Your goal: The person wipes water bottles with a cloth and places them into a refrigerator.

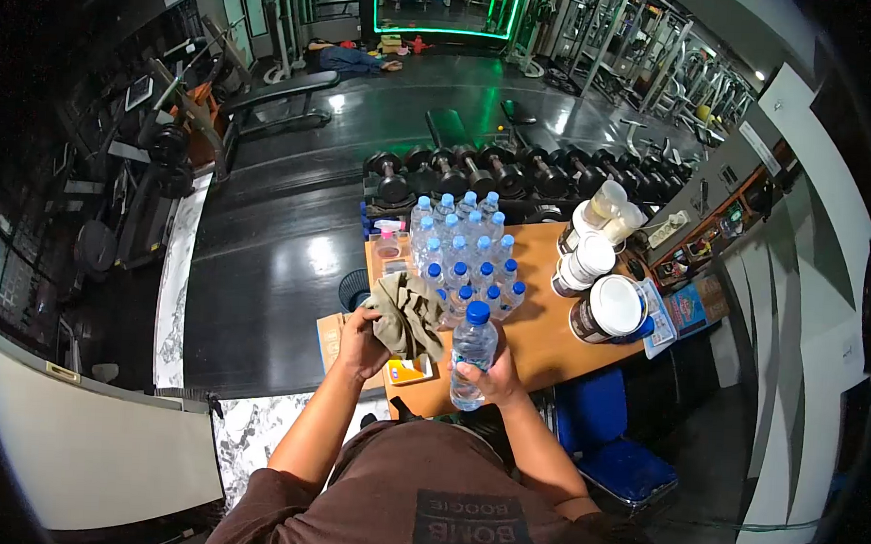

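My right hand (494,377) is wrapped round a clear water bottle (474,347) with a dark blue cap, held upright near my chest. In my left hand (360,342) is a crumpled olive-grey cloth (404,314), bunched up and hanging to the right of my fingers. The cloth and the bottle are close together but look apart. Just beyond them, several more water bottles (459,249) stand in rows on the wooden table (539,345); some caps are light blue, others dark blue. Below the cloth lies a yellow and white packet (409,370), partly covered.
White-lidded tubs (614,304) stand at the table's right side, beside a blue box (689,304). A blue chair (594,415) is at the lower right. Behind the table runs a dumbbell rack (537,174). A dark basket (355,290) sits left of the table. A person (352,59) lies on the far floor.
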Demonstrator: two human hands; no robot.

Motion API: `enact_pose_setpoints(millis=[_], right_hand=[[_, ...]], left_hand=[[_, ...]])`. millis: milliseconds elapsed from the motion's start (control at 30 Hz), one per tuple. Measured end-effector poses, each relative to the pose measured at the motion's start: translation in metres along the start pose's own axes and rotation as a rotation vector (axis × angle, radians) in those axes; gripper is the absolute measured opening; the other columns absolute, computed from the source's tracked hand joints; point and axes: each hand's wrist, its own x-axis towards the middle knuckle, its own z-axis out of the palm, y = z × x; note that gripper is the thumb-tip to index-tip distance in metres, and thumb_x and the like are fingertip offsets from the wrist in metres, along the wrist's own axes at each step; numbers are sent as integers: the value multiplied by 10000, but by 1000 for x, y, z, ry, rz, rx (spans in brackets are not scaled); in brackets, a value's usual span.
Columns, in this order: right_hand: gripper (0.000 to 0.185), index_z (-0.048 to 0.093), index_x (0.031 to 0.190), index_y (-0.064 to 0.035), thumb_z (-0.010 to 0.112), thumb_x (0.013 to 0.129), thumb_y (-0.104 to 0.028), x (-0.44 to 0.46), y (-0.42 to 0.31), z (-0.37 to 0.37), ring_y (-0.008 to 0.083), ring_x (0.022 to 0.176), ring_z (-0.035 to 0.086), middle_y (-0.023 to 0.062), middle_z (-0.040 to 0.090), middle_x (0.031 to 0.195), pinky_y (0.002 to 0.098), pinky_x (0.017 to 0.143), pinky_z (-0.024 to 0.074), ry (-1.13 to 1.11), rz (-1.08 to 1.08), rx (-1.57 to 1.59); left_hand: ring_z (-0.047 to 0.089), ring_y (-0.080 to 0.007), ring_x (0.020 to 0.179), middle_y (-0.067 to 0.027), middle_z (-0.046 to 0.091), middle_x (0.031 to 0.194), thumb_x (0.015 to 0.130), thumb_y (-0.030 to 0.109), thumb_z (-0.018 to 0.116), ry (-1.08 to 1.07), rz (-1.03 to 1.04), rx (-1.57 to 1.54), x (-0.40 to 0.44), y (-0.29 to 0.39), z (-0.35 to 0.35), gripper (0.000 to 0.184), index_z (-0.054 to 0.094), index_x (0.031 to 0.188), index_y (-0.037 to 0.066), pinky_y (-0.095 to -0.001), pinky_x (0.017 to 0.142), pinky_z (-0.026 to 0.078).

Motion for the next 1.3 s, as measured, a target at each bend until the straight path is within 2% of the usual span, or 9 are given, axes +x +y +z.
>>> enact_pose_setpoints(millis=[133,400,500,567,667,800,867,1000,1300], right_hand=[[882,411,1501,-31,858,791,-302,0,0,6,242,1149,646,111,642,1278,389,1058,494,-135,45,-15],[769,473,1408,-57,855,830,-390,5,-38,39,280,1061,714,153,712,1140,419,948,537,-131,59,-512],[882,416,1450,-6,863,820,-431,8,-37,40,381,1078,737,243,725,1134,460,921,562,-144,66,-565],[888,413,1446,4,864,821,-438,11,-40,42,385,1083,735,250,723,1139,458,925,561,-158,81,-581],[833,454,1410,23,857,830,-419,15,-44,43,375,1080,737,247,722,1160,456,939,560,-171,81,-584],[736,513,1368,16,844,844,-379,21,-38,35,299,992,747,186,727,1121,419,894,587,-268,87,-376],[637,553,1337,-6,827,862,-329,21,-54,35,196,889,723,114,708,1080,359,813,608,-443,422,252],[573,554,1334,-23,807,879,-262,19,-61,38,145,816,698,94,685,1076,320,738,612,-395,351,211],[706,506,1425,-8,829,909,-366,26,-54,55,193,997,698,104,726,1085,378,908,561,-142,139,-347]], left_hand=[[587,-336,1337,-141,626,1447,1042,352,448,-140,36,-105,0,-3,-3,532,564,1459,42,-520,1159,436],[562,-362,1374,-198,603,1471,797,388,604,-240,131,-104,-16,-8,33,793,534,1492,12,-545,1219,351],[577,-288,1350,-149,629,1430,905,329,637,-258,192,39,-23,-6,64,669,524,1506,58,-477,1175,417],[567,-199,1328,-81,636,1389,1022,243,635,-45,299,668,-17,-7,64,519,523,1504,88,-388,1096,480],[518,-150,1301,-58,585,1427,1055,159,631,12,123,554,-19,6,66,447,536,1473,33,-315,1123,391],[564,-284,1297,-140,597,1405,1037,198,644,-418,679,1201,-10,28,59,345,653,1353,60,-378,1109,421],[569,-358,1283,-179,583,1393,1013,161,641,-457,645,1225,-16,43,80,295,688,1292,78,-411,1097,439],[595,-404,1233,-180,575,1319,929,97,679,-628,591,1563,-19,72,116,312,659,1241,90,-447,1034,489],[695,-469,992,-296,630,1140,881,181,696,-21,258,2195,-8,51,157,410,642,1279,101,-561,850,550]])
